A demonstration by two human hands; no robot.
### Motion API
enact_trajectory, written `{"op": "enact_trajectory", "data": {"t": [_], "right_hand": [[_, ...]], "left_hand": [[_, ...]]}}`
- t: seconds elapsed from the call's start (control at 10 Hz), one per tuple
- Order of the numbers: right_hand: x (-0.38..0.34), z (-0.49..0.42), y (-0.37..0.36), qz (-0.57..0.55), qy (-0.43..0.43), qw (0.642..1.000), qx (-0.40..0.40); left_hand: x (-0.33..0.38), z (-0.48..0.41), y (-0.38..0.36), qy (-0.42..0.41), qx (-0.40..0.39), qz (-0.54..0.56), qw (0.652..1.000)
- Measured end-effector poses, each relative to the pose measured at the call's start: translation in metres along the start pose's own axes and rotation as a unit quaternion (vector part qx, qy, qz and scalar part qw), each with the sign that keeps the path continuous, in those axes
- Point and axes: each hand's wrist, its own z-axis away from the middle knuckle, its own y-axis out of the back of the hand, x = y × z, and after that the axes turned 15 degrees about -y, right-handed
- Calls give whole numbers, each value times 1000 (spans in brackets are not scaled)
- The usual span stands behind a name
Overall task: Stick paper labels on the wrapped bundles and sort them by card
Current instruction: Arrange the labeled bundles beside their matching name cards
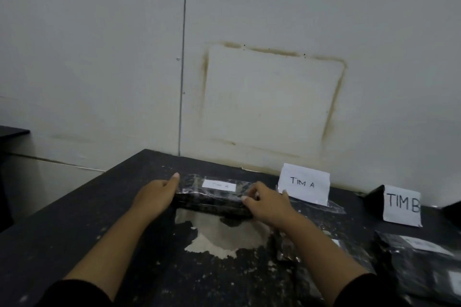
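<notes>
A dark bundle in clear plastic wrap lies across the black table, with a white paper label reading TIM A on its top. My left hand holds its left end, thumb on top. My right hand grips its right end, fingers curled over the wrap. To the right, a folded white card marked TIM A stands by the wall. Farther right stands a card marked TIM B. Several more wrapped bundles with labels lie at the lower right.
The black table has a worn pale patch just in front of the bundle. A white wall rises directly behind the table. Another clear-wrapped piece lies under the TIM A card. A dark object sits left of the TIM B card.
</notes>
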Motion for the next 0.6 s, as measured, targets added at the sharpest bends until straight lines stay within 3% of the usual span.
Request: {"op": "enact_trajectory", "data": {"t": [0.6], "right_hand": [[136, 15, 82, 24, -142, 987, 67]], "left_hand": [[121, 21, -109, -79, -148, 64, 984]]}}
